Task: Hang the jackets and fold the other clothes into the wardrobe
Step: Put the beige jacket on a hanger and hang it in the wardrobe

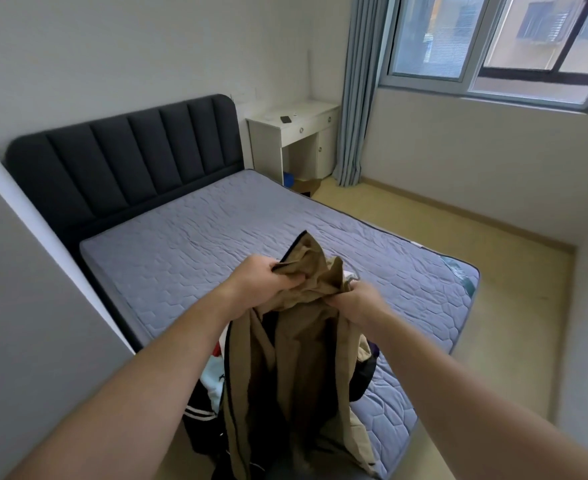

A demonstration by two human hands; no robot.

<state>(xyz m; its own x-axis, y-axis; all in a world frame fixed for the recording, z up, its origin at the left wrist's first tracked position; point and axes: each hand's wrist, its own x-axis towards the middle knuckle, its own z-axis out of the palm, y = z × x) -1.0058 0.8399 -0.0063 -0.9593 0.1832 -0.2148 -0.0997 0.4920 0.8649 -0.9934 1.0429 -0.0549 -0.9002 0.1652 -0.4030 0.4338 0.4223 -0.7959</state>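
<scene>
1. Jacket [303, 358]: in the head view, the only one we have, it hangs in the air over the near corner of the bed [216, 237]. It is bunched at the top between both hands and drops out of the bottom of the frame.
2. The left hand [261, 282] is clenched round a wad of cloth near the collar. The right hand [351, 303] grasps the opposite upper edge, fingers curled into the cloth. Neither hand is free.
3. We judge the step to be the start of hanging: the jacket is held up above the pile [209, 386] and gripped by its top. We cannot make out a hanger for sure, since a small grey loop by the right hand is too small to tell. No wardrobe shows that we can name.
4. The next move, as we see it, calls for finding the shoulders, spreading the collar, and freeing one hand for a hanger.
5. The jacket is tan woven cloth, matte and creased, with a dark edge trim and a dark inside. It is limp and should sag wherever it is not held.
6. The pile mixes dark, white and pale garments, one with white stripes.
7. The mattress is grey-blue and quilted in irregular cells. The headboard [129, 157] is dark and padded in upright channels.
8. A white table [296, 123] with drawers stands by a blue-grey curtain [354, 98].
</scene>
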